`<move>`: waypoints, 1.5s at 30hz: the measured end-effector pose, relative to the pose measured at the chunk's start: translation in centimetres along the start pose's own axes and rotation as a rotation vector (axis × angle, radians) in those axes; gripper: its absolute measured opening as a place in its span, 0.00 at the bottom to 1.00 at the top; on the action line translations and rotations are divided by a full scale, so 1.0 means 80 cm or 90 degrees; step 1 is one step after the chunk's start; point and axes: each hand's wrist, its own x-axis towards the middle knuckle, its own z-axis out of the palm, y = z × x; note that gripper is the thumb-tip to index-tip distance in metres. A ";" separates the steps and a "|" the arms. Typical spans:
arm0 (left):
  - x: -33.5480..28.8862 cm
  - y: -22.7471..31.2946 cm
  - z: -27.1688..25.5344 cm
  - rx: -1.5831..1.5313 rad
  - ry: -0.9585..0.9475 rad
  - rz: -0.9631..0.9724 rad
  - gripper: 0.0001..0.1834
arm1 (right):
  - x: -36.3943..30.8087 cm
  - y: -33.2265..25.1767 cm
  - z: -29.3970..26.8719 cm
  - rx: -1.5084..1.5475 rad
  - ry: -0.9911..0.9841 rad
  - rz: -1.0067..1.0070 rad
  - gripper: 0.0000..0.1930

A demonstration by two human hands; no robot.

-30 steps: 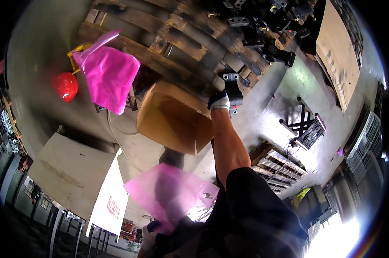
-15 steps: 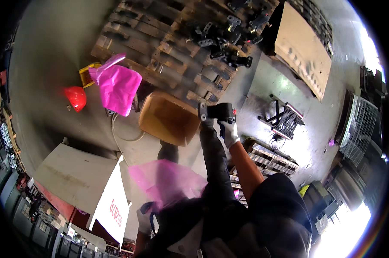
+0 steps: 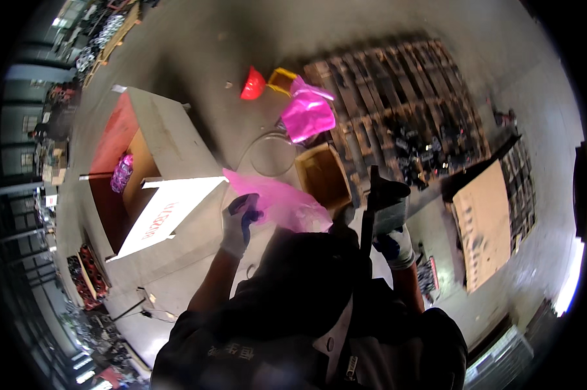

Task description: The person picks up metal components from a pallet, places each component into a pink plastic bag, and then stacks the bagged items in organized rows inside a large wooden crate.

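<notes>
My left hand (image 3: 237,226), in a white and blue glove, pinches the edge of a translucent pink plastic bag (image 3: 287,200), which spreads out to the right in front of my body. My gloved right hand (image 3: 396,247) grips a dark metal bracket (image 3: 391,207) with a long flat plate, held upright beside my body; its far side is hidden. Between and beyond my hands stands an open cardboard box (image 3: 324,177) on the floor. Past it, a stack of pink plastic bags (image 3: 308,116) drapes over a support I cannot make out.
At left stands a large open carton (image 3: 176,140) with a pink-wrapped part (image 3: 122,173) inside. Wooden pallets (image 3: 397,81) carry several black metal parts (image 3: 430,153). A red helmet-like object (image 3: 253,84) and a yellow bin (image 3: 281,80) lie beyond. A cardboard sheet (image 3: 485,224) leans at right.
My view has swung left toward the large carton. My left hand has risen with the pink bag, and the bracket in my right hand has come closer to my body and tipped upright.
</notes>
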 end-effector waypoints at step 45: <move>-0.132 0.251 -0.263 0.266 0.185 0.722 0.13 | -0.036 0.093 0.394 -0.401 -0.437 0.000 0.20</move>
